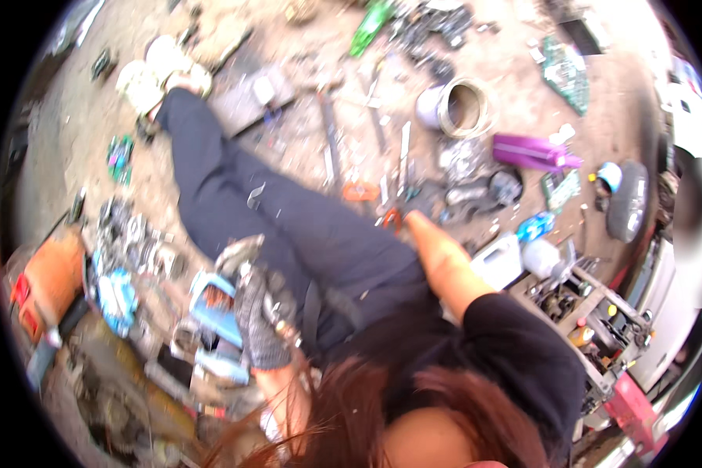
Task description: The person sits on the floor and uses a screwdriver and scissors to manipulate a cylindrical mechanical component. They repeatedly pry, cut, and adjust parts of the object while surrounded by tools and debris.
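My left hand (259,327), in a grey knit glove, is over my lap beside my dark trousers (288,226). Its fingers are curled round a small shiny metal part (282,321) whose exact kind is unclear. My right arm stretches forward to the ground, where what looks like a dark-gloved right hand (423,201) blends into the clutter. Its fingers cannot be made out. Closest to it lies an orange-handled hand tool (392,221). An orange piece (361,191) and a long metal tool (405,152) lie just beyond.
A pale bucket (435,109) lies on its side ahead, near a purple container (529,152). To the right are a white jug (498,261) and a metal frame (600,312). Metal parts (129,234), a light blue container (214,304) and an orange object (54,277) crowd the left.
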Demonstrator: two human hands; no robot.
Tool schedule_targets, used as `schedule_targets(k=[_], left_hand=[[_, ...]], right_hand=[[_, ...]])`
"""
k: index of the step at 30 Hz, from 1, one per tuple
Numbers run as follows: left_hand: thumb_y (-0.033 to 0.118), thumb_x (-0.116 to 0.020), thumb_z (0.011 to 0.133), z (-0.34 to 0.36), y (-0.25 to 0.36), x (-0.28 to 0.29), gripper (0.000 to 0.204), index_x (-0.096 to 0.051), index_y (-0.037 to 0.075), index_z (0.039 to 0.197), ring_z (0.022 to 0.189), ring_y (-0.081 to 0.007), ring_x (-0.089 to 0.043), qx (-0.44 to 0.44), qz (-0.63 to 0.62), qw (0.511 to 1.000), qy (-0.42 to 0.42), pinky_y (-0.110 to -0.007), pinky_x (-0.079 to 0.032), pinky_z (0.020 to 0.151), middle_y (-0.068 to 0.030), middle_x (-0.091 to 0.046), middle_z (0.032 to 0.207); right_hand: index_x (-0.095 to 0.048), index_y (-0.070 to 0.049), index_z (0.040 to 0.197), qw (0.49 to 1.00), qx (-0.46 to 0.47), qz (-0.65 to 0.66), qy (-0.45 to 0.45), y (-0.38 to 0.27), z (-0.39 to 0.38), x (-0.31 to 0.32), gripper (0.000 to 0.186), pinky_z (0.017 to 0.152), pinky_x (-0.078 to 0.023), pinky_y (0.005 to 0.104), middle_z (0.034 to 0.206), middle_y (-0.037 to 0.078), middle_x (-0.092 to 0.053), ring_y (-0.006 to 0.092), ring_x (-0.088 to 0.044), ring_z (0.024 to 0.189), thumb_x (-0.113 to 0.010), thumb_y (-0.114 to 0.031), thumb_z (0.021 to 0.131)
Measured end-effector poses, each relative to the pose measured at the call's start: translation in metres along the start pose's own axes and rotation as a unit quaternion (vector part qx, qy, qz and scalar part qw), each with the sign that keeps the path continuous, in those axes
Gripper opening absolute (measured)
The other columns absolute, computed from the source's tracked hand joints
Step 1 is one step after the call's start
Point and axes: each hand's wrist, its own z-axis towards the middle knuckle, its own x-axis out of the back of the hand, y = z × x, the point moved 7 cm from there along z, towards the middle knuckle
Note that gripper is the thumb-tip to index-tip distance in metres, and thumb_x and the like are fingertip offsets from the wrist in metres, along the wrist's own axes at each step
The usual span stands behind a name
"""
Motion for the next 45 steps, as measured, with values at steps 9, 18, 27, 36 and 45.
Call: schedule_targets(k=[9, 18, 27, 36, 45], left_hand=[[0.019, -0.054, 0.087, 0.014, -0.004, -0.004, 0.018, -0.052, 0.005, 0.098, 0.047, -0.0069, -0.044, -0.033, -0.012, 0.996, -0.085, -0.019, -0.034, 0.037, -0.0021, -0.052, 0.071], [0.02, -0.053, 0.088, 0.025, -0.005, -0.007, 0.018, -0.051, 0.005, 0.099, 0.047, -0.0061, -0.042, -0.054, 0.001, 0.99, -0.133, -0.019, -0.033, 0.038, -0.0012, -0.05, 0.071], [0.019, -0.051, 0.089, 0.009, 0.004, -0.035, 0.016, -0.051, 0.005, 0.097, 0.048, -0.0056, -0.042, -0.125, -0.046, 0.964, -0.228, -0.019, -0.034, 0.04, -0.0007, -0.05, 0.072], [0.012, -0.06, 0.083, -0.046, -0.01, -0.053, 0.019, -0.051, 0.006, 0.099, 0.057, -0.0119, -0.057, -0.101, -0.076, 0.971, -0.201, -0.023, -0.047, 0.045, -0.006, -0.058, 0.077], [0.003, -0.056, 0.083, -0.079, 0.006, -0.021, 0.026, -0.044, 0.006, 0.106, 0.062, -0.0125, -0.057, -0.153, -0.017, 0.973, -0.17, -0.025, -0.048, 0.054, -0.006, -0.055, 0.082]], right_hand=[[-0.062, -0.006, 0.096, 0.993, 0.074, -0.013, -0.089, 0.017, 0.034, -0.023, 0.034, 0.084, -0.044, 0.0403, 0.105, 0.017, -0.059, 0.0319, -0.056, 0.098, -0.058, -0.034, 0.077], [-0.06, -0.006, 0.105, 0.966, 0.194, 0.168, -0.015, 0.03, 0.01, 0.057, 0.041, 0.089, -0.042, 0.0386, 0.114, 0.017, -0.056, 0.0334, -0.053, 0.105, -0.056, -0.037, 0.079], [-0.055, -0.004, 0.116, 0.739, 0.61, 0.264, -0.113, -0.082, -0.209, 0.242, 0.042, 0.096, -0.036, 0.0374, 0.132, 0.014, -0.039, 0.0269, -0.044, 0.117, -0.06, -0.029, 0.082], [-0.06, -0.001, 0.102, 0.808, 0.372, 0.325, -0.321, -0.119, -0.315, 0.236, 0.031, 0.076, -0.045, 0.0293, 0.107, 0.006, -0.056, 0.0126, -0.055, 0.086, -0.065, -0.015, 0.075], [-0.058, -0.002, 0.105, 0.766, 0.582, 0.217, -0.169, -0.119, -0.329, 0.257, 0.038, 0.084, -0.04, 0.0364, 0.104, 0.013, -0.055, 0.0277, -0.053, 0.095, -0.067, -0.023, 0.074]])
